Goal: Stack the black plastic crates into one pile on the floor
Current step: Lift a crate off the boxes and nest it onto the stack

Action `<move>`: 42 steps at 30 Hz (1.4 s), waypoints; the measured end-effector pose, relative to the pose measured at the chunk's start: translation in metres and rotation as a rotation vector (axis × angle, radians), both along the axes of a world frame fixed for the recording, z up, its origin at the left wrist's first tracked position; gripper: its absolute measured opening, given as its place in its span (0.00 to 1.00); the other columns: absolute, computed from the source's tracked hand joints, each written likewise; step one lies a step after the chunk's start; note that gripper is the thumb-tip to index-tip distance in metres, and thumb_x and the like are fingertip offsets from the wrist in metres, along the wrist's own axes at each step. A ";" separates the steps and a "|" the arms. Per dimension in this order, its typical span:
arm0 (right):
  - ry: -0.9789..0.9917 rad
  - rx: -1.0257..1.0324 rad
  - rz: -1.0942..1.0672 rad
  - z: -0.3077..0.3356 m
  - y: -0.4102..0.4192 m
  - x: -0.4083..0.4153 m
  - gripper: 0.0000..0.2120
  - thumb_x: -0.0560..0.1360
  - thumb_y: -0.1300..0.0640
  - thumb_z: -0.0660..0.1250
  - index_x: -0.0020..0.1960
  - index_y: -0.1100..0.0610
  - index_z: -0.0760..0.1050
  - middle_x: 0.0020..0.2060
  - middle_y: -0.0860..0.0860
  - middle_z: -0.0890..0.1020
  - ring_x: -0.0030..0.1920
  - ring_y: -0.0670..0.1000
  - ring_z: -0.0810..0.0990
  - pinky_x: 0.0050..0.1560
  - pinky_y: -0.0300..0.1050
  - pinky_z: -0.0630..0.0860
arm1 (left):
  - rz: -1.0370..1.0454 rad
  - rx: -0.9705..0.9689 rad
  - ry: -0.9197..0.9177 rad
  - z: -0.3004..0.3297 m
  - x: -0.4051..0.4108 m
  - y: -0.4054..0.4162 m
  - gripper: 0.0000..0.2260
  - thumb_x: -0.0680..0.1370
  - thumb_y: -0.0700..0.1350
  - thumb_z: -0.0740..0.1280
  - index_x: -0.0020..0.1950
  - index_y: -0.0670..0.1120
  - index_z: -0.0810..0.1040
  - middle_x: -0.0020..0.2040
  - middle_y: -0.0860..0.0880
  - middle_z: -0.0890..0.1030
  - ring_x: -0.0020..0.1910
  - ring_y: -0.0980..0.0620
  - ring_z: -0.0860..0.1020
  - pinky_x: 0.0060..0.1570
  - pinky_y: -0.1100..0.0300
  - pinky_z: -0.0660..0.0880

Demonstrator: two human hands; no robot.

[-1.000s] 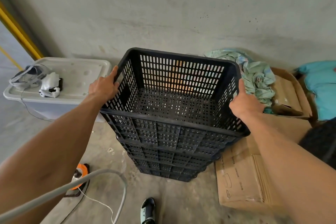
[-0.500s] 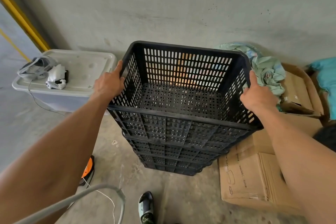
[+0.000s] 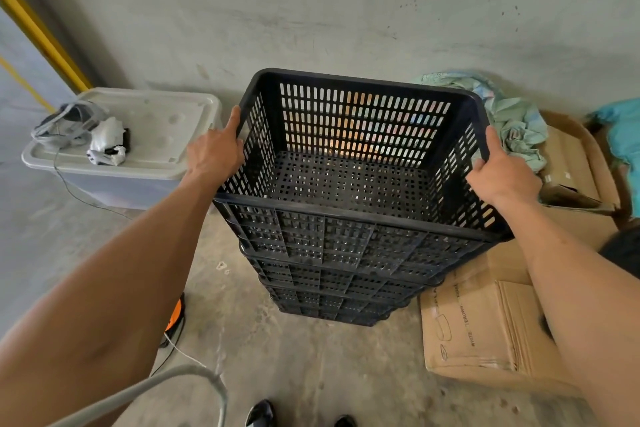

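A pile of several black slotted plastic crates [image 3: 343,291] stands on the concrete floor against the wall. The top black crate [image 3: 349,177] sits nested on that pile, open side up and empty. My left hand [image 3: 216,151] grips its left rim, thumb along the top edge. My right hand [image 3: 502,173] grips its right rim, fingers curled over the edge.
A grey lidded plastic tub [image 3: 138,146] with a headset and cables on it stands to the left. Flattened cardboard boxes [image 3: 485,329] lie to the right, with crumpled green cloth [image 3: 512,121] behind. A grey cable [image 3: 173,381] and an orange tool [image 3: 175,315] are near my feet.
My view has shifted slightly, so the crates sit a little further right and lower in frame. Both hands keep their hold on the top crate's rims.
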State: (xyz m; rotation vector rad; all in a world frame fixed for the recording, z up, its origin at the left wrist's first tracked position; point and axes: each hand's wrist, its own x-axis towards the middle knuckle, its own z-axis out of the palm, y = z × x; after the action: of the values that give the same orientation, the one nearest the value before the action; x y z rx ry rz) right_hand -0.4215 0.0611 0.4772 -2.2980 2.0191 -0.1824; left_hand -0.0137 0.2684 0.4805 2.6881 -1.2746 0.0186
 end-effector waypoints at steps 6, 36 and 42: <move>-0.013 0.013 -0.027 0.005 0.015 -0.001 0.30 0.83 0.47 0.53 0.81 0.40 0.44 0.47 0.60 0.80 0.46 0.62 0.79 0.43 0.53 0.72 | -0.013 -0.001 0.075 0.007 0.003 0.004 0.27 0.83 0.49 0.55 0.80 0.58 0.49 0.43 0.39 0.78 0.37 0.40 0.76 0.39 0.47 0.75; -0.011 0.027 -0.031 0.006 0.005 0.003 0.31 0.81 0.48 0.55 0.80 0.38 0.46 0.44 0.57 0.79 0.42 0.59 0.77 0.41 0.52 0.75 | 0.040 0.045 0.122 0.008 -0.006 0.012 0.29 0.84 0.50 0.54 0.81 0.59 0.43 0.34 0.45 0.71 0.36 0.43 0.75 0.38 0.49 0.73; -0.004 0.044 -0.017 0.006 0.007 0.001 0.32 0.81 0.48 0.54 0.81 0.39 0.43 0.40 0.55 0.80 0.39 0.57 0.77 0.40 0.51 0.75 | 0.025 0.065 0.144 0.007 -0.003 0.011 0.29 0.84 0.50 0.53 0.81 0.58 0.41 0.33 0.46 0.72 0.31 0.47 0.74 0.36 0.51 0.74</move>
State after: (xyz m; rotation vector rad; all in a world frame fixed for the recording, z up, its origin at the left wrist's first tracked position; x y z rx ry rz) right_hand -0.4206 0.0683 0.4835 -2.2532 2.0205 -0.1423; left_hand -0.0169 0.2790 0.4879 2.7031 -1.2184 -0.2135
